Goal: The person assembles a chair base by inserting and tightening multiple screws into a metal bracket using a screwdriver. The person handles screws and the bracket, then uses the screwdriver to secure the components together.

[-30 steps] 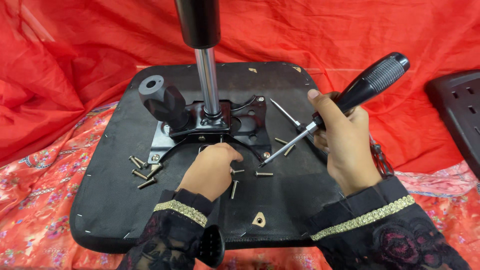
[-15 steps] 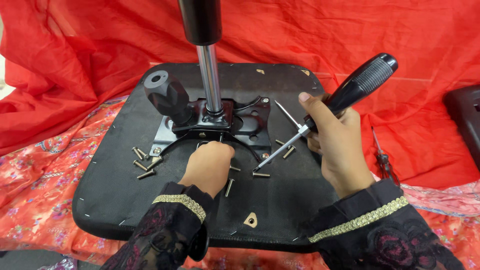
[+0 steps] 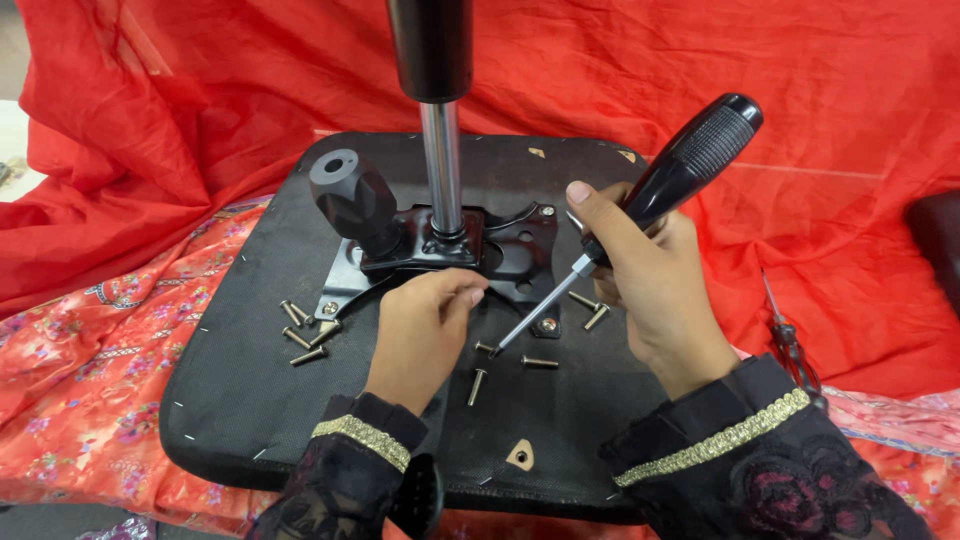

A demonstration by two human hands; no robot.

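An upturned black chair seat [image 3: 250, 380] lies on red cloth, with a black metal mechanism plate [image 3: 500, 250] bolted on it and a chrome gas cylinder [image 3: 440, 165] rising from the plate. My right hand [image 3: 650, 290] grips a black-handled screwdriver [image 3: 690, 160], whose tip rests on the seat near a loose bolt [image 3: 484, 348]. My left hand [image 3: 420, 335] lies on the seat at the plate's front edge, fingers curled; what they pinch is hidden. Several loose bolts [image 3: 305, 335] lie left of the plate, and others [image 3: 540, 362] sit between my hands.
A black knob lever [image 3: 350, 200] sticks up from the plate's left side. Red cloth [image 3: 150, 150] covers the background, patterned fabric [image 3: 90, 370] lies at the left. A second thin tool [image 3: 790, 340] rests on the cloth at the right. A dark object [image 3: 935, 235] sits at the right edge.
The screwdriver has tilted a little more upright and its tip has shifted left toward the loose bolt. My left hand stays at the plate's front edge.
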